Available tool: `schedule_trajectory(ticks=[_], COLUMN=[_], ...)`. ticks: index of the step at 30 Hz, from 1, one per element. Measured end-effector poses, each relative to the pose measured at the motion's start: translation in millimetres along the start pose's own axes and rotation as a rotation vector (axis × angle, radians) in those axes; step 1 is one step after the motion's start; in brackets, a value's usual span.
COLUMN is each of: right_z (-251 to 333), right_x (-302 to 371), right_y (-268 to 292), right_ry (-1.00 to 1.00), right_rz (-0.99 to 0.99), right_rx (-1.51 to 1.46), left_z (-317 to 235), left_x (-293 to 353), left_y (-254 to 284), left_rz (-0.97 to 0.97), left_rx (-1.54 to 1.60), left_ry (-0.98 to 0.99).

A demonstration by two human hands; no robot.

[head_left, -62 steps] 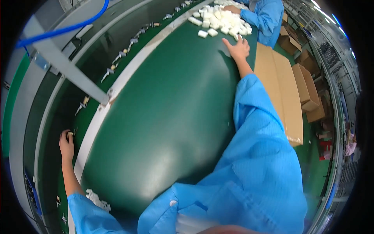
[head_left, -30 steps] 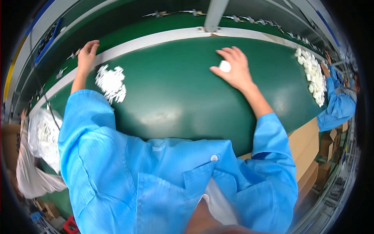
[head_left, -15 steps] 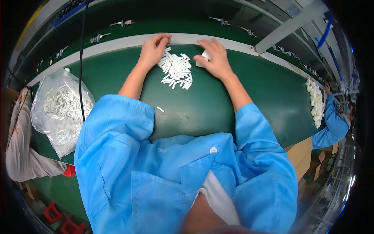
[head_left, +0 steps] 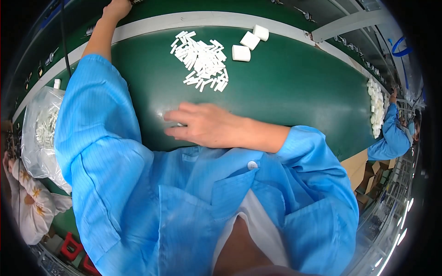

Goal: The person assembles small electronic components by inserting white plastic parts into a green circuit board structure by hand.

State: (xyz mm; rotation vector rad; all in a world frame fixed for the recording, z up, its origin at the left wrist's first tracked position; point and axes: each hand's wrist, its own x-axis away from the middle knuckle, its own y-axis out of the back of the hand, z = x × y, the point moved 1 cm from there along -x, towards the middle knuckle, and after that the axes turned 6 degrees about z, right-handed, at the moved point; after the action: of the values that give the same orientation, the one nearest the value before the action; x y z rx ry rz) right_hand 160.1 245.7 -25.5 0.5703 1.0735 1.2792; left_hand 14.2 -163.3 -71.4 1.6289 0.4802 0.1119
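At the upper left my left hand (head_left: 119,9) reaches past the pale rail, beside a small metal part (head_left: 135,2). The picture's top edge cuts off its fingers, so their grip is hidden. Low over the green table, close to my body, my right hand (head_left: 202,125) has its fingers closed around a small white tube (head_left: 178,124). A loose pile of short white tubes (head_left: 201,60) lies farther out. To the right of the pile are three thick white cylinders, the nearest cylinder (head_left: 241,53) lying apart from the other two.
A clear plastic bag (head_left: 34,154) of white tubes rests at the left. The pale rail (head_left: 202,18) borders the table's far side. White pieces (head_left: 375,108) line the right end, near a co-worker's blue sleeve (head_left: 391,140). Another person's pale sleeve (head_left: 32,202) shows at left.
My left hand has gone from the pile to the upper left, beyond the rail. My right hand has left the white cylinders and come back to the loose tube near my body.
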Motion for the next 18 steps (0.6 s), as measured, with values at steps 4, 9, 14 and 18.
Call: schedule_trajectory(ticks=[4,9,14,18], right_z=[-8.0,-9.7,5.4,-5.1], right_x=[9.2,12.5,7.8,-0.3], right_y=[-12.0,-2.5,1.3,20.7], right_ry=[-0.037,-0.114,-0.25,-0.232], right_rz=[0.115,0.009,0.21,0.038], right_rx=[-0.029,0.068,0.333,0.208], left_z=[11.1,-48.2,-67.9,-85.3], left_x=[-0.6,12.3,21.6,30.8], left_y=[12.9,27.4,33.9,37.4], left_rz=[0.198,0.056,-0.028,-0.144], left_rx=[1.114,0.033,0.073,0.242], left_ry=[-0.732,-0.107,-0.121,-0.259])
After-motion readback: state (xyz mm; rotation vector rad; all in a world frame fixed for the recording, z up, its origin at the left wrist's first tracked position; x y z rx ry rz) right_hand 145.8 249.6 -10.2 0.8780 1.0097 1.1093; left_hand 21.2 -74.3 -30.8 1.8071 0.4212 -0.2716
